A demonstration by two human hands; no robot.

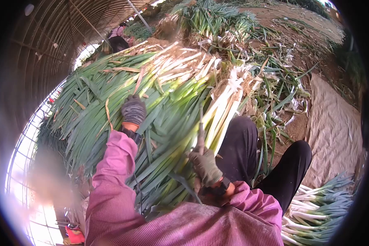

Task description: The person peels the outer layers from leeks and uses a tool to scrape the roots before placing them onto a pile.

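Observation:
My left hand [134,110], in a dark grey glove, rests over the long green leaves of a large pile of green onions [98,100]. Its fingers are curled, and what they hold is hidden; a dry brownish leaf [140,80] shows just beyond them. In a dirty olive glove, my right hand [207,166] is closed around a slim knife [201,131] that points away from me. Right beside the knife lies a group of thick white-stemmed green onions [223,110], roots facing away and leaves running back under my right arm.
Trimmed leaves and peelings [281,92] litter the soil to the right. A beige cloth sheet [332,127] lies beyond my knee, with cleaned green onions [315,213] nearer me. More bundles [215,20] stand at the back. Another person [118,37] is far left under the arched tunnel frame [49,41].

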